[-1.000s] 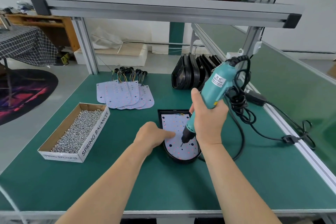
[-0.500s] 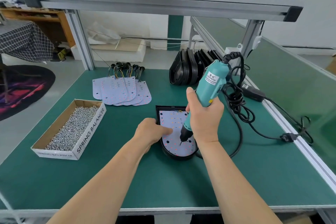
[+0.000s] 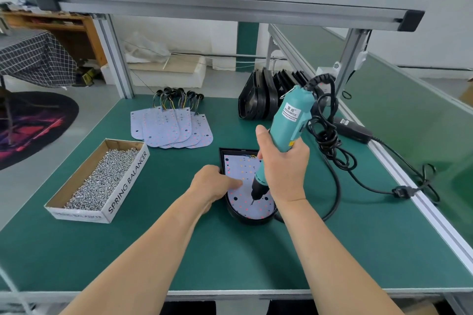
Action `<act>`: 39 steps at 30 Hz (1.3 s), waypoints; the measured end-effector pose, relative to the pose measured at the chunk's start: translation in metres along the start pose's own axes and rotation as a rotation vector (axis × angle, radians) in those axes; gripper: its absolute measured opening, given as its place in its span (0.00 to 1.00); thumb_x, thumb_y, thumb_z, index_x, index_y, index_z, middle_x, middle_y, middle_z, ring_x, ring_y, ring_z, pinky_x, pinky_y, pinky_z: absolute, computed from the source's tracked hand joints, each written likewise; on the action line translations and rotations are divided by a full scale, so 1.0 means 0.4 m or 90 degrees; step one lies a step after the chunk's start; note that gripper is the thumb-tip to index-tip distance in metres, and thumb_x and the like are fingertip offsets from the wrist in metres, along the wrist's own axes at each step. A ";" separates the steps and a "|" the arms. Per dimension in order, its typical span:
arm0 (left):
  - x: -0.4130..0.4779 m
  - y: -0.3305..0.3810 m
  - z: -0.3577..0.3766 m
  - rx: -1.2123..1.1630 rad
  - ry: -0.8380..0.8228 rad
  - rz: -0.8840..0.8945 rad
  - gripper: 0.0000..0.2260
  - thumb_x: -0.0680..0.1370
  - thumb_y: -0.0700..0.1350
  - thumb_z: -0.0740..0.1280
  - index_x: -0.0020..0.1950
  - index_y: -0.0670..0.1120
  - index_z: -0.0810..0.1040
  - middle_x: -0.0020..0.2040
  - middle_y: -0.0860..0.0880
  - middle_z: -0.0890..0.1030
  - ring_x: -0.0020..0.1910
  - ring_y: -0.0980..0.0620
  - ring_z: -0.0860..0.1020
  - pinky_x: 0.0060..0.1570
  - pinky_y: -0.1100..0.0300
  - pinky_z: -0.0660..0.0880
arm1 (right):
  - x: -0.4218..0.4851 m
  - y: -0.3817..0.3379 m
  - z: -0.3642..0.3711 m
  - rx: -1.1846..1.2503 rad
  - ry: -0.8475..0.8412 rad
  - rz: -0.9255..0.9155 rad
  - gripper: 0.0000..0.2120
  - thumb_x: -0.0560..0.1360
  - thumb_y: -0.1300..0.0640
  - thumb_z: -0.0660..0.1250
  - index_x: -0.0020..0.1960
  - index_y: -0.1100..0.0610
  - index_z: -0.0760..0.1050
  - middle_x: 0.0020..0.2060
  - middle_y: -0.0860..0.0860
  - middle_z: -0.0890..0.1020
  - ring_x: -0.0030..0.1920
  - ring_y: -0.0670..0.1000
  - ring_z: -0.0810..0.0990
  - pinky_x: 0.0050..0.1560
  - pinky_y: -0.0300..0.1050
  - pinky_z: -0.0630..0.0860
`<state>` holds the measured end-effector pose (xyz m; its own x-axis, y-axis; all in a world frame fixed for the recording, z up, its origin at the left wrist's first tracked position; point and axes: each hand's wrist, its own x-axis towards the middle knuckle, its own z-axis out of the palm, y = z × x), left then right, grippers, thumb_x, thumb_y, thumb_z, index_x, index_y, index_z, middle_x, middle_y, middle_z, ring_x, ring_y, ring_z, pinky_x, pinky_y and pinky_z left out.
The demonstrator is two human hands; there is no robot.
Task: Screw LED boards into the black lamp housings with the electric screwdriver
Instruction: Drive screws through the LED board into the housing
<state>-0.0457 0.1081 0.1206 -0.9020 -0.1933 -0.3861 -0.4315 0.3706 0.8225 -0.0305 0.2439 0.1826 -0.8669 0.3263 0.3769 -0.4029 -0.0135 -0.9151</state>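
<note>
One screwdriver [image 3: 291,120] in right hand [image 3: 284,169], one housing [image 3: 252,220] under left hand [image 3: 212,183].

Teal electric screwdriver [image 3: 289,120], black lamp housing [image 3: 252,219], green table [image 3: 332,250].

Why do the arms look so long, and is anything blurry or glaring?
Head view: the wide lens stretches things near the edges, so the forearms look long; light is soft and even, without glare on the table; the box lettering reads sharp.
</note>
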 end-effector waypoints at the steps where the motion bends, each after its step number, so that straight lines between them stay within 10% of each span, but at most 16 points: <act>1: -0.003 0.002 -0.002 -0.001 -0.020 -0.002 0.18 0.70 0.45 0.77 0.56 0.38 0.81 0.56 0.41 0.83 0.53 0.41 0.81 0.50 0.52 0.77 | -0.004 -0.011 -0.004 0.009 -0.004 -0.011 0.21 0.72 0.51 0.72 0.36 0.68 0.69 0.26 0.61 0.73 0.27 0.58 0.71 0.30 0.45 0.70; 4: -0.020 0.004 -0.011 0.033 -0.060 -0.004 0.19 0.70 0.47 0.77 0.57 0.38 0.81 0.47 0.44 0.81 0.33 0.49 0.70 0.29 0.59 0.62 | 0.009 -0.052 -0.013 0.086 0.029 -0.011 0.16 0.72 0.51 0.74 0.34 0.60 0.73 0.24 0.52 0.74 0.26 0.48 0.74 0.31 0.37 0.72; 12: -0.069 -0.017 -0.051 0.027 -0.117 -0.042 0.22 0.75 0.64 0.69 0.42 0.45 0.72 0.33 0.49 0.66 0.28 0.50 0.60 0.28 0.60 0.56 | 0.053 -0.074 -0.034 0.171 0.203 0.126 0.14 0.72 0.46 0.75 0.41 0.52 0.72 0.25 0.48 0.77 0.29 0.49 0.75 0.33 0.41 0.73; 16: -0.081 -0.016 -0.105 -0.335 -0.038 -0.066 0.05 0.82 0.32 0.61 0.49 0.36 0.76 0.38 0.41 0.77 0.34 0.50 0.74 0.26 0.63 0.76 | 0.043 -0.051 -0.046 0.168 0.210 0.164 0.11 0.74 0.50 0.75 0.45 0.53 0.73 0.29 0.47 0.79 0.32 0.47 0.77 0.37 0.41 0.75; 19: -0.105 -0.023 -0.130 -0.482 -0.011 -0.035 0.12 0.80 0.23 0.53 0.55 0.31 0.74 0.46 0.36 0.78 0.43 0.46 0.80 0.32 0.64 0.81 | 0.031 -0.053 -0.041 0.168 0.221 0.162 0.09 0.75 0.53 0.73 0.45 0.53 0.73 0.29 0.47 0.79 0.33 0.47 0.78 0.40 0.45 0.75; 24: -0.181 -0.015 -0.108 -0.543 -0.088 -0.003 0.06 0.83 0.34 0.61 0.52 0.32 0.76 0.35 0.39 0.84 0.31 0.51 0.84 0.29 0.68 0.78 | 0.012 -0.089 -0.035 0.200 0.236 0.136 0.09 0.75 0.54 0.72 0.43 0.54 0.72 0.28 0.48 0.79 0.31 0.47 0.76 0.37 0.44 0.74; 29: -0.238 -0.009 -0.068 -0.476 -0.148 -0.038 0.13 0.80 0.48 0.67 0.40 0.42 0.74 0.23 0.50 0.70 0.17 0.59 0.62 0.14 0.69 0.55 | -0.018 -0.126 -0.041 0.225 0.246 0.103 0.08 0.75 0.56 0.71 0.41 0.54 0.72 0.27 0.49 0.77 0.31 0.48 0.75 0.33 0.39 0.74; 39: -0.274 -0.023 -0.058 -0.659 -0.298 -0.091 0.13 0.75 0.31 0.62 0.56 0.24 0.75 0.53 0.26 0.80 0.49 0.32 0.84 0.36 0.57 0.83 | -0.067 -0.110 -0.058 0.201 0.259 0.083 0.09 0.72 0.54 0.72 0.42 0.54 0.72 0.27 0.49 0.78 0.31 0.49 0.76 0.34 0.38 0.74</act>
<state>0.0575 0.1048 0.1653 -0.8568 0.2647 -0.4426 -0.5063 -0.5953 0.6240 0.0173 0.2579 0.2097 -0.7575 0.6418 0.1194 -0.4224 -0.3425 -0.8392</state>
